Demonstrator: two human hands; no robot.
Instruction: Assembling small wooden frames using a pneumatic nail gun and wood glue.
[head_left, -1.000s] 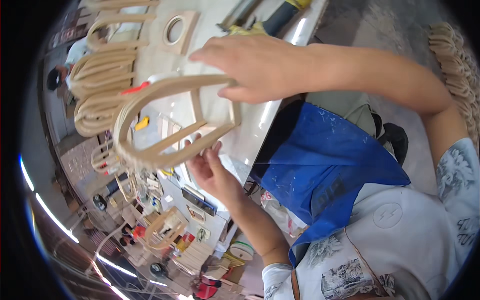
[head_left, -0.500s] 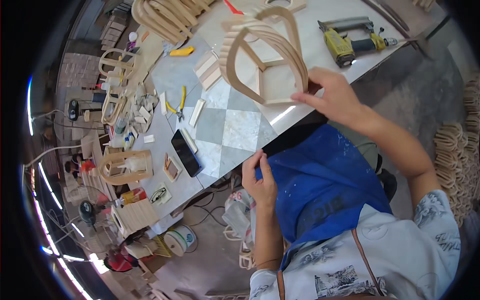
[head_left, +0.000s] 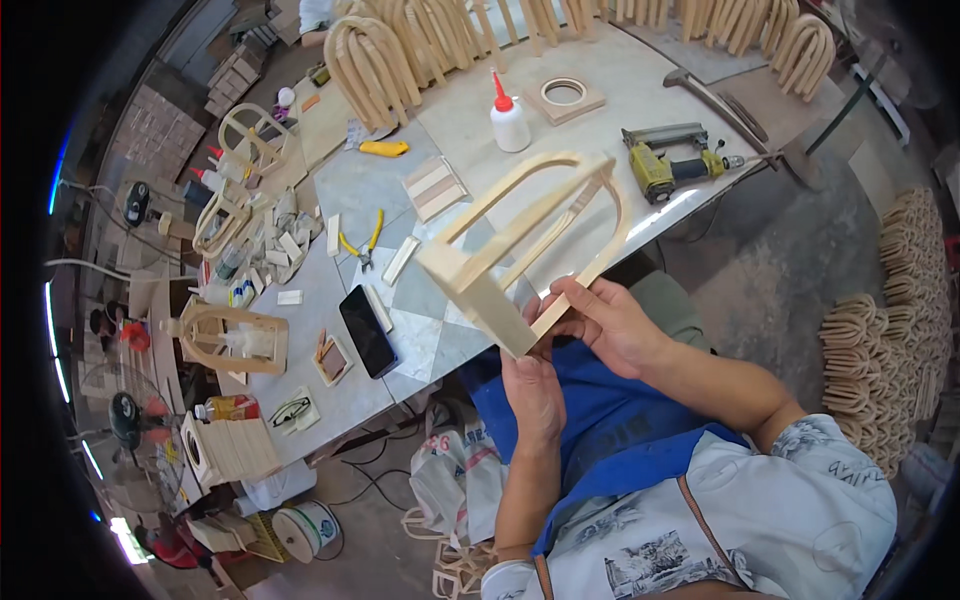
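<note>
I hold an arched, pale wooden frame with slats and a flat base plate over the near edge of the workbench. My right hand grips its lower side rail. My left hand holds the bottom corner of the base plate from below. The arch end points away from me, toward a yellow nail gun and a white glue bottle with a red tip.
A black phone, yellow-handled pliers, wood strips and a square block with a round hole lie on the bench. Rows of arched frames stand at the back. More arches are stacked on the floor at right.
The frame came down from over the far bench toward my lap. My left hand rose from my apron and took hold of its base.
</note>
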